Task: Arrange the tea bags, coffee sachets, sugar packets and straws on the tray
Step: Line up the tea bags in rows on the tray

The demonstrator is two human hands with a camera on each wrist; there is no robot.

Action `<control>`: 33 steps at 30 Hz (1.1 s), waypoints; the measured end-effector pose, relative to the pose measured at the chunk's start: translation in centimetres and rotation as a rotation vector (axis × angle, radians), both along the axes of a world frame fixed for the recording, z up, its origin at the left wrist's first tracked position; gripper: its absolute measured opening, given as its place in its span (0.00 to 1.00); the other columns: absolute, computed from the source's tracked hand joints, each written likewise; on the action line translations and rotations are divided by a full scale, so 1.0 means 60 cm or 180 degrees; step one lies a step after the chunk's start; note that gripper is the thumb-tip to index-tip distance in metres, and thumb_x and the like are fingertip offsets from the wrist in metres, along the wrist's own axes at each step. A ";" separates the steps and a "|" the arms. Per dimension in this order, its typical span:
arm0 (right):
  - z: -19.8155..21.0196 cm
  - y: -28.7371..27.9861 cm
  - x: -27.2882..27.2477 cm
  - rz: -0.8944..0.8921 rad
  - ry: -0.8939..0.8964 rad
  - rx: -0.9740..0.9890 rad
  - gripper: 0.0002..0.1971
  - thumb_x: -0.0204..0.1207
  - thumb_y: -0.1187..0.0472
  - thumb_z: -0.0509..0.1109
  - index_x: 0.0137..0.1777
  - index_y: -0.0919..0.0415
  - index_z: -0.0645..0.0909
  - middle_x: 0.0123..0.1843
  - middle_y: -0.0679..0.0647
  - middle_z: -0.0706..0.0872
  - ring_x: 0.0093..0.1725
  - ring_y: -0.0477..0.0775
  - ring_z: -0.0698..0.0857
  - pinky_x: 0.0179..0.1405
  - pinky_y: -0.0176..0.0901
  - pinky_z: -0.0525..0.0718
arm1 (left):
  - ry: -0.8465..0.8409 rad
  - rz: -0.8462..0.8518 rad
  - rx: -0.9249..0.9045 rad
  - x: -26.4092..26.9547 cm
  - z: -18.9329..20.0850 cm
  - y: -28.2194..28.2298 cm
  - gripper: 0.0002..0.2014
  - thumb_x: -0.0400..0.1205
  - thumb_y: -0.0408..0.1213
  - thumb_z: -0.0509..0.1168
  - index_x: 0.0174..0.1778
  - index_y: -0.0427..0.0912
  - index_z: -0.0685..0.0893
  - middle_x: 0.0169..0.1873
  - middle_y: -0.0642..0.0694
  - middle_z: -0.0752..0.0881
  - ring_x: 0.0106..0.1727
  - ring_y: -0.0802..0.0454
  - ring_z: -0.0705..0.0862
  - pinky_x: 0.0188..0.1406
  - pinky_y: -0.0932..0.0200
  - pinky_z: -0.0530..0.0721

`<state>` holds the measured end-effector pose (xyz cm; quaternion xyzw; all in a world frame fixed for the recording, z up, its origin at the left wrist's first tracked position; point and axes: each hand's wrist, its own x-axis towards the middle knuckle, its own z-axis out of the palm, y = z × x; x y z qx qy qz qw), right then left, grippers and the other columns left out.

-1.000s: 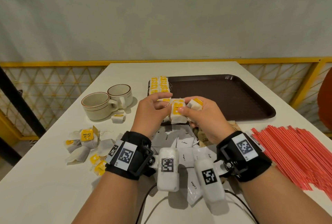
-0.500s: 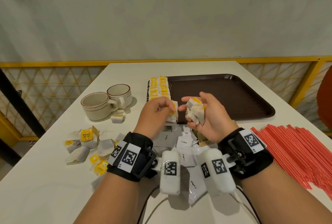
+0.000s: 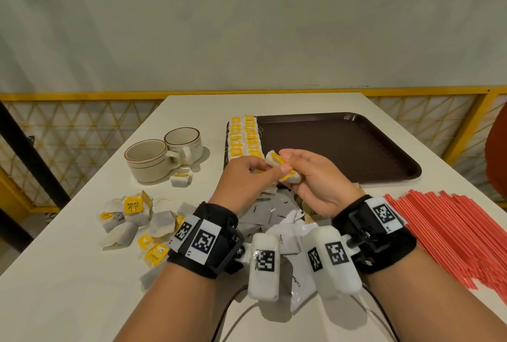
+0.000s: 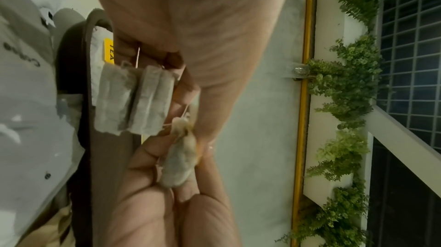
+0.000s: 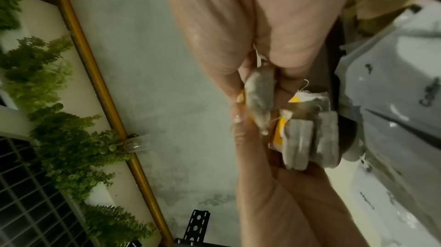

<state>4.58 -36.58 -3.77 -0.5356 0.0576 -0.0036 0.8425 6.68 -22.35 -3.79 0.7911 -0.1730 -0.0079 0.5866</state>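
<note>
Nearest lie white coffee sachets on the table, loose tea bags to the left, red straws to the right. Above the sachets the hands meet — the left hand curls round two tea bags, the right hand pinches a single tea bag. Beyond sits the brown tray, two rows of tea bags along its left edge — two cups stand left of it.

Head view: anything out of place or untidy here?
One tea bag lies alone beside the cups, away from the loose tea bag pile. Coffee sachets lie jumbled under the wrists. Nothing spilled or damaged.
</note>
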 end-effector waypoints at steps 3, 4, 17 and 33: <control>-0.001 -0.001 -0.002 0.0084 -0.0111 -0.0065 0.14 0.81 0.68 0.65 0.64 0.73 0.78 0.58 0.68 0.85 0.49 0.56 0.87 0.46 0.41 0.89 | -0.0117 -0.0019 0.0169 0.003 -0.001 0.004 0.08 0.75 0.42 0.74 0.31 0.48 0.84 0.18 0.66 0.79 0.25 0.72 0.76 0.26 0.78 0.70; -0.001 -0.001 -0.002 0.0090 -0.0143 -0.0113 0.14 0.80 0.69 0.66 0.64 0.73 0.78 0.57 0.67 0.85 0.49 0.55 0.87 0.46 0.41 0.89 | -0.0141 -0.0009 0.0219 0.005 -0.001 0.005 0.09 0.76 0.42 0.74 0.31 0.49 0.84 0.16 0.68 0.77 0.24 0.72 0.75 0.25 0.77 0.69; 0.001 0.001 -0.004 -0.0120 -0.0403 -0.0256 0.03 0.77 0.69 0.68 0.48 0.64 0.78 0.42 0.60 0.87 0.40 0.52 0.86 0.42 0.40 0.86 | -0.0078 -0.0005 0.0107 0.001 -0.005 0.001 0.08 0.77 0.40 0.73 0.35 0.41 0.86 0.25 0.57 0.79 0.30 0.60 0.75 0.36 0.62 0.74; 0.012 -0.011 -0.004 -0.0393 -0.0417 -0.0497 0.04 0.81 0.64 0.66 0.45 0.57 0.78 0.47 0.55 0.87 0.46 0.53 0.85 0.53 0.52 0.84 | -0.0059 0.0121 -0.0037 0.009 -0.004 0.007 0.12 0.78 0.36 0.71 0.29 0.41 0.80 0.24 0.54 0.71 0.28 0.60 0.71 0.33 0.65 0.70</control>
